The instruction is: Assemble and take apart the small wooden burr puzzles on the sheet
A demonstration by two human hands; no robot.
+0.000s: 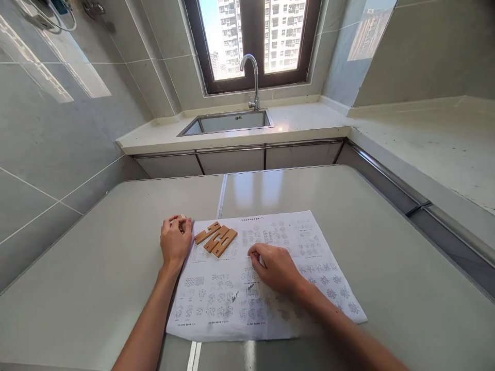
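Observation:
A large printed sheet [228, 330] with rows of small diagrams lies on the grey-white table [96, 268]. On its upper left rest several flat wooden pieces [219, 238] with notches or slots, side by side and slanted; a mark like a 2 shows on one. My left hand [176, 239] is at the sheet's upper left edge, left of the pieces, its fingers curled round something brownish that is mostly hidden. Over the middle of the sheet is my right hand [276, 265], right of the pieces, its fingertips pressed together; whatever they hold, if anything, cannot be made out.
Beyond the table runs a white counter [305, 118] with a sink [232, 122] and a faucet [255, 82] under a window [253, 41]. Another counter [433, 139] extends along the right. A tiled wall [69, 134] stands on the left.

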